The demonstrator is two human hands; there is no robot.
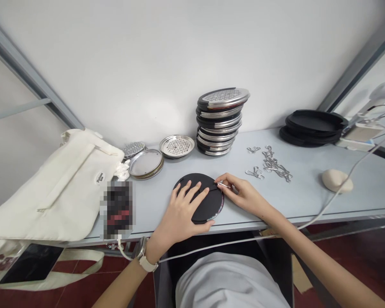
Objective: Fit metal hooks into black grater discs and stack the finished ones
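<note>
A round black disc (pixel 202 205), with a shiny strip along its lower right rim, lies near the table's front edge. Spread across its top is my left hand (pixel 183 214), fingers apart and thumb by the near rim. My right hand (pixel 242 193) pinches a small bent metal wire clip (pixel 223 185) at the disc's upper right edge. Several similar loose wire clips (pixel 272 164) lie to the right, beyond that hand. Behind the disc stands a tall stack of round metal graters with black parts (pixel 220 124).
Left of the stack are a perforated grater plate (pixel 177 146) and stacked round metal plates (pixel 146 164). A cream bag (pixel 57 184) and a blurred-out item (pixel 118 209) sit at left. Black trays (pixel 317 124), a beige rounded object (pixel 336 181) and a white cable (pixel 327 205) are at right.
</note>
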